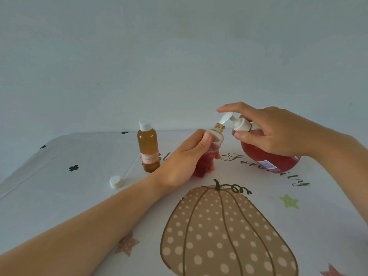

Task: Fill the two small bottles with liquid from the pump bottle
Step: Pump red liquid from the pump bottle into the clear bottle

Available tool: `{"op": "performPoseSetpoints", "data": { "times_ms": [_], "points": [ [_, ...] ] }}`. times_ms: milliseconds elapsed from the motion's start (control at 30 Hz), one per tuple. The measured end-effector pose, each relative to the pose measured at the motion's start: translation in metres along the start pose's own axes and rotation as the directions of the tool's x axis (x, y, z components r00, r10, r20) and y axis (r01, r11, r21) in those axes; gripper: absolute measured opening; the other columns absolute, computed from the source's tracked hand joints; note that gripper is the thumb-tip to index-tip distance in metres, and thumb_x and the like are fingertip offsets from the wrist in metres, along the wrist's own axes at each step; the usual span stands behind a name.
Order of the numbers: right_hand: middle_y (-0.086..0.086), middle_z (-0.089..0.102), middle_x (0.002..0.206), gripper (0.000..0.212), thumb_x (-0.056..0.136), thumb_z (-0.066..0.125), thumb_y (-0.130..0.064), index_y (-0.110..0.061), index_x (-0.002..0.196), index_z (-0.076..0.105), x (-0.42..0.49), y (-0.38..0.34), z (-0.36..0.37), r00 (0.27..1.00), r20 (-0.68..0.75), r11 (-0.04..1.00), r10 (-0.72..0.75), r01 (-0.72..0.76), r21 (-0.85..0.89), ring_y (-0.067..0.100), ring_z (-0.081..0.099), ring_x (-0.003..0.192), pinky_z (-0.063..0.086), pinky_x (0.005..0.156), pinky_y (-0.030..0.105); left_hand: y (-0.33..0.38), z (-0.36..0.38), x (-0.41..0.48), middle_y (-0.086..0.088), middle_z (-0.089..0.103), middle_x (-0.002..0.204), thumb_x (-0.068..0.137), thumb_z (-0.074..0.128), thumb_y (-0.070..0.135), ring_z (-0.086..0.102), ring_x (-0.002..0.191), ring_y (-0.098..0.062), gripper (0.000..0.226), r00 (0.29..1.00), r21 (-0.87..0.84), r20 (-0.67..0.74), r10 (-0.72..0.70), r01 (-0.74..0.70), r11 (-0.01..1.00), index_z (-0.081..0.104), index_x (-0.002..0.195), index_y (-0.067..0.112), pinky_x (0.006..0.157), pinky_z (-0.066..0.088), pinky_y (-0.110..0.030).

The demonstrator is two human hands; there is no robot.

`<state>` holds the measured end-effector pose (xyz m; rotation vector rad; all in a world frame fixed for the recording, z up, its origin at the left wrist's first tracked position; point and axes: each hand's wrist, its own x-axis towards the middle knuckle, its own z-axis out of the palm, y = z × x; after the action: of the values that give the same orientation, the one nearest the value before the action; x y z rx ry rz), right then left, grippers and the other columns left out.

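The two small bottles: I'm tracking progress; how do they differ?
The capped bottle stands upright, untouched; the open bottle is held tilted by the left hand at the nozzle of the pump bottle. The capped bottle looks amber throughout; the open bottle shows red liquid low, clear near its neck. Both are small.

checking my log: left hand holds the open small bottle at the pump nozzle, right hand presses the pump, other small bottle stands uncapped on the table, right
No: in the head view the other small bottle wears its white cap. Rest is right: left hand holds the open small bottle at the nozzle, right hand presses the pump.
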<state>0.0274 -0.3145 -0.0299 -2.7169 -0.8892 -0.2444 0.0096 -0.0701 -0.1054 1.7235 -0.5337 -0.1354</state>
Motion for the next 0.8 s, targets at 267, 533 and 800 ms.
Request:
{"op": "performPoseSetpoints", "data": {
  "times_ms": [267,533,800],
  "points": [
    [-0.017,0.078,0.088,0.048,0.101,0.06,-0.04,-0.065,0.139,0.045,0.001,0.004,0.008,0.995,-0.095,0.988,-0.016,0.031,0.15,0.006,0.072,0.081,0.053,0.077,0.031,0.001,0.001,0.0,-0.012,0.069,0.106,0.116,0.032,0.045,0.066,0.079,-0.021,0.049,1.0,-0.022,-0.006,-0.001,0.001,1.0,0.057,0.127,0.005,0.071,0.054,-0.032],
    [-0.017,0.077,0.086,0.034,0.103,0.064,-0.034,-0.05,0.131,0.055,0.001,0.0,0.009,0.992,-0.124,0.985,0.004,0.017,0.17,0.005,0.074,0.086,0.058,0.087,0.04,-0.001,0.001,0.0,-0.016,0.068,0.11,0.114,0.032,0.047,0.066,0.08,-0.021,0.05,1.0,-0.008,0.029,0.004,-0.003,1.0,0.058,0.126,0.006,0.07,0.053,-0.026],
    [-0.021,0.076,0.088,0.05,0.104,0.061,-0.036,-0.064,0.141,0.045,0.0,-0.005,0.005,0.996,-0.094,0.986,-0.008,0.024,0.164,0.01,0.074,0.084,0.06,0.087,0.044,0.002,0.0,-0.001,-0.018,0.068,0.111,0.116,0.03,0.046,0.066,0.08,-0.022,0.048,1.0,-0.018,0.011,0.002,-0.002,1.0,0.058,0.126,0.007,0.069,0.053,-0.03]
  ]
}}
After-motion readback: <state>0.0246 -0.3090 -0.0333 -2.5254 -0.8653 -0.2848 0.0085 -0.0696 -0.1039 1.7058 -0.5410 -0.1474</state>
